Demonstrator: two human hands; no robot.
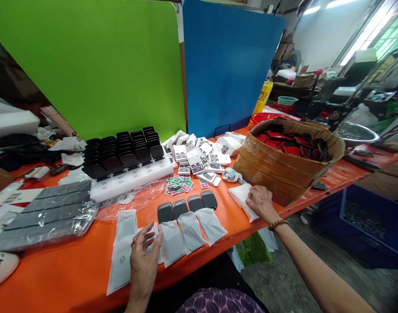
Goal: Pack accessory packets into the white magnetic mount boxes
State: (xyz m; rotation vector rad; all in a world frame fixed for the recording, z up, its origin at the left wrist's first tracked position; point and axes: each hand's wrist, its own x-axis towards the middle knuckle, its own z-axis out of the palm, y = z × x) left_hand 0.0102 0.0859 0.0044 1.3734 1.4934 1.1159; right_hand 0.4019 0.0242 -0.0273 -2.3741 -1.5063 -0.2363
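Note:
My left hand [143,252] is over a translucent white pouch [160,257] near the table's front edge, thumb apart from the half-bent fingers, holding nothing I can see. To its left lies a flat long pouch [122,252] with a recycling mark. My right hand [260,201] has its fingers curled down on a white pouch [242,195] beside the cardboard box; the fingertips are partly hidden. Between my hands, several dark rounded-corner plates [179,209] stick out above a row of pouches [173,241], seemingly partly inside them.
Behind are small green and pink cards [179,184], a heap of small white boxes [202,158], and black plates [123,152] standing in white foam [133,178]. The cardboard box [273,174] holds red and black pieces. Green [97,65] and blue [228,65] panels stand behind.

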